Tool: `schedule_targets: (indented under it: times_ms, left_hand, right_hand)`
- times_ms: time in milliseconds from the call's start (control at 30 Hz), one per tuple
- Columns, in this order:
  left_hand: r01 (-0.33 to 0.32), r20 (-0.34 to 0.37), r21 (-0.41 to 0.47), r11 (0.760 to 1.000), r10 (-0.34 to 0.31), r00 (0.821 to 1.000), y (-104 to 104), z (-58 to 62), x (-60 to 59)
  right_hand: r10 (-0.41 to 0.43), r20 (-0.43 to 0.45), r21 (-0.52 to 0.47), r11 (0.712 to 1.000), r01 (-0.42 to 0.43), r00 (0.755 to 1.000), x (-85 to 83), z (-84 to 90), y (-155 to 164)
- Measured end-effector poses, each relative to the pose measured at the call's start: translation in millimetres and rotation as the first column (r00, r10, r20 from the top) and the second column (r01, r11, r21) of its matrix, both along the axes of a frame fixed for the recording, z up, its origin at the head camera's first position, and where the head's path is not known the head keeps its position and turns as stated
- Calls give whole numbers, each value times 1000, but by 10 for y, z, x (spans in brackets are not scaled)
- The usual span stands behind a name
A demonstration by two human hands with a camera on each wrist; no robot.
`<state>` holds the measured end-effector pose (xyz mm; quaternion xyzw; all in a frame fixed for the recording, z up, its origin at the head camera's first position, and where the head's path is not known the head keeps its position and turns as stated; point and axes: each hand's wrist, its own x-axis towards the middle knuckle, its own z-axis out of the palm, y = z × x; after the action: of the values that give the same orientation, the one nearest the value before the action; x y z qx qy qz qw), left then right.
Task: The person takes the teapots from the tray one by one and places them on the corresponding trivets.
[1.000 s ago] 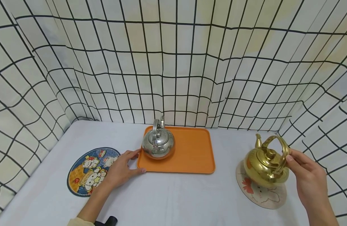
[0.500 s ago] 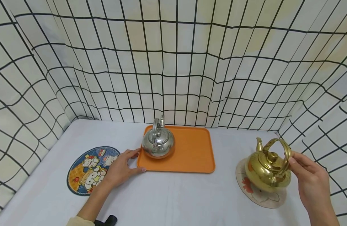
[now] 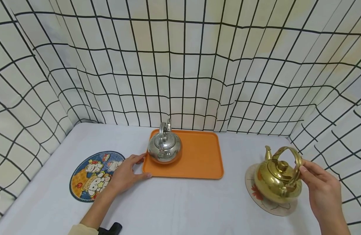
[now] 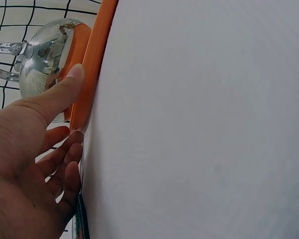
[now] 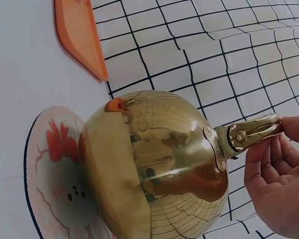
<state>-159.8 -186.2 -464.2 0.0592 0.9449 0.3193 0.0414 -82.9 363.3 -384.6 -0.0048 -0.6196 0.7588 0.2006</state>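
My right hand (image 3: 324, 187) pinches the arched handle of a shiny gold kettle (image 3: 275, 182) on the right in the head view. The kettle's spout points away, and its body (image 5: 154, 164) is close over a round pinkish mat (image 3: 268, 206), covering much of it. At the middle, a silver kettle (image 3: 165, 148) sits on the left part of an orange tray (image 3: 202, 153). My left hand (image 3: 124, 176) grips that tray's near left corner, thumb at the front rim and fingers at the left side. In the left wrist view, the thumb (image 4: 65, 89) presses the orange rim.
A round blue mat (image 3: 82, 178) with cartoon animals lies left of the tray, partly behind my left forearm. White cloth (image 3: 192, 205) covers the table. Cloth walls with a black grid (image 3: 183, 65) stand at the back and both sides. A black object (image 3: 114, 228) shows near my left sleeve.
The gold kettle has come down and slightly nearer over the pinkish mat, my right hand moving with it. My left hand, the tray and the silver kettle have stayed in place.
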Motion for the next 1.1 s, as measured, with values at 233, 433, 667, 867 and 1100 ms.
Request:
schedule_targets:
  times_ms: [233, 433, 667, 867, 1100]
  left_hand:
    - [-2, 2, -2, 1000, 2, 1000, 4, 7, 2]
    - [1, 2, -4, 1000, -1, 1000, 3, -4, -1]
    - [0, 2, 0, 1000, 0, 1000, -1, -1, -2]
    - [-3, 9, 0, 1000, 3, 1000, 2, -11, -1]
    - [2, 1, 5, 1000, -2, 1000, 9, -8, 5]
  right_hand:
    - [-14, 24, 1, 1000, 14, 1000, 15, -14, 35]
    - [-3, 29, -22, 1000, 4, 1000, 30, -41, 64]
    - [-14, 26, -21, 1000, 15, 1000, 44, -56, 58]
    - [-22, 30, -11, 1000, 22, 999, 51, -50, 48]
    - [-16, 24, -12, 1000, 16, 1000, 77, -72, 36]
